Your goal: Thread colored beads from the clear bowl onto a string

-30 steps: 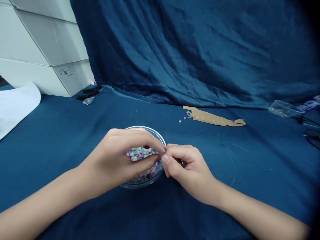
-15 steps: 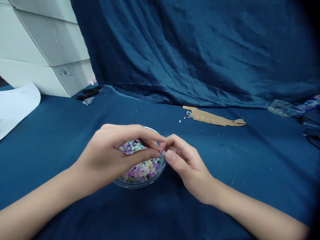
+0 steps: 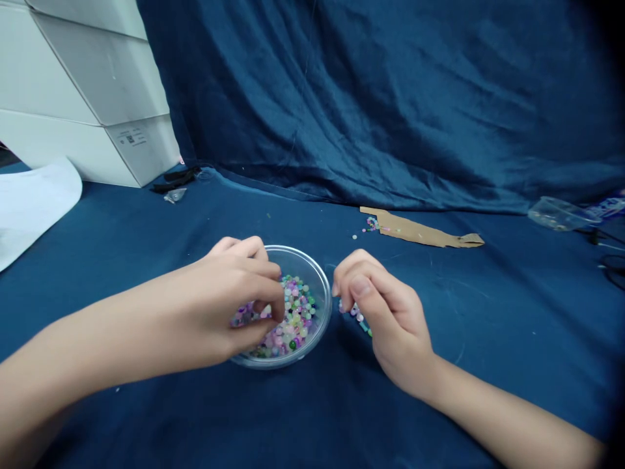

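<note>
A clear round plastic bowl (image 3: 322,326) holds many small beads (image 3: 295,312) in purple, pink, green and white. Over its left side, my left hand (image 3: 239,293) dips in with bent fingers. Its thumb and index fingertips come together among the beads; whatever is between them is hidden. Just right of the bowl, my right hand (image 3: 390,319) is closed on a beaded string (image 3: 360,318). A short row of purple, white and green beads hangs below its fingers, partly covered by the thumb.
Farther back lies a torn cardboard strip (image 3: 424,231) with a small bead cluster (image 3: 372,223) at its left end. A clear plastic container (image 3: 556,213) is at the right. White boxes (image 3: 137,146), a white sheet (image 3: 34,202) and black items (image 3: 178,177) are at the left.
My hands have parted. The left hand has moved left and down into the bowl, and the right has shifted slightly right, so the hanging bead string now shows.
</note>
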The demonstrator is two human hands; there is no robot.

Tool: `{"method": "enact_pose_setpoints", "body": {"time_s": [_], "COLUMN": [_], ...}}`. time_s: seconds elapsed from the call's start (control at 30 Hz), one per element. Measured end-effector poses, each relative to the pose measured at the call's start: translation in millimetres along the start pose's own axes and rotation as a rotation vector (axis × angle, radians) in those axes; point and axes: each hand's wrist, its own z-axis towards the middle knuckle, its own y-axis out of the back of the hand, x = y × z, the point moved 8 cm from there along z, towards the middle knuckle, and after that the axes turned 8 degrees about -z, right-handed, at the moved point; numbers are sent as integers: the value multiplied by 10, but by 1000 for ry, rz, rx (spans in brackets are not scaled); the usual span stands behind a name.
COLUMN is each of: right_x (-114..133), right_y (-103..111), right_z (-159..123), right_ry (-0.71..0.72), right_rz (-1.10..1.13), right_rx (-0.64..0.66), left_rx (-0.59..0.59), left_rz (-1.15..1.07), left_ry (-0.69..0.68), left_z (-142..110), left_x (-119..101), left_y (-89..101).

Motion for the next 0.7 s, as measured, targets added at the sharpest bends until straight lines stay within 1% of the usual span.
{"method": "enact_pose_setpoints", "body": {"time_s": [0.1, 0.2, 0.33, 0.43, 0.53, 0.7], "right_x": [-2, -18, -30, -35, -37, -64], "right_y": [1, -44, -82, -93, -102, -118], "right_z": [7, 7, -3, -4, -5, -23], "right_ry": [-2, -14, -21, -25, -27, -54], "right_rz": [6, 20, 32, 42, 51, 74], "right_rx": [-17, 14, 37, 49, 61, 86], "left_rx": [160, 195, 278, 322, 305, 214], "left_rz": [64, 37, -53, -57, -24, -15], "left_ry": [4, 40, 146, 218, 219, 94], "left_z": [-56, -53, -17, -23, -54, -47], "left_x": [64, 122, 200, 266, 294, 207], "left_y": [-93, -99, -176, -225, -225, -216]}}
